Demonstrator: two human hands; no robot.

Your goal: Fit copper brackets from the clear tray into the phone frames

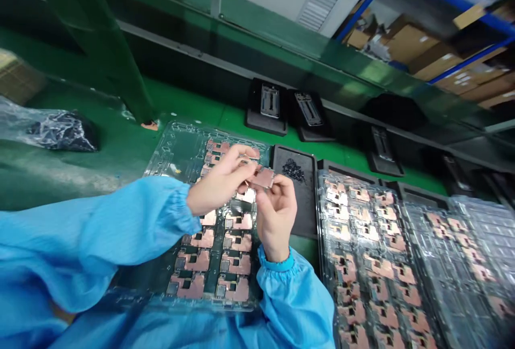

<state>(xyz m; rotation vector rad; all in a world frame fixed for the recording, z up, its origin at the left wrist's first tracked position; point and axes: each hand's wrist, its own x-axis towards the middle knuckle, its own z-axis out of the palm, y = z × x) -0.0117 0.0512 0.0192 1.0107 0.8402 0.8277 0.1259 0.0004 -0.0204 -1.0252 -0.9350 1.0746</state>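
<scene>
Between both hands, above a clear plastic tray (173, 145), is a copper-coloured circuit board (264, 177). My right hand (277, 212) is closed on the board's right side, thumb below and fingers behind. My left hand (225, 180) pinches at its left end; whether those fingertips also hold a smaller piece cannot be made out. Rows of similar copper-faced boards (237, 263) lie in the tray under my hands. Just right of the hands sits a black tray (301, 204) with a heap of small black pieces (293, 170).
More clear trays of copper-faced boards (380, 266) stand at the right. Behind, black holders (267, 124) carry phone frames (270, 101). A plastic bag with dark contents (60, 129) and a green post (116, 59) are at left. Boxes fill a blue shelf (418, 43).
</scene>
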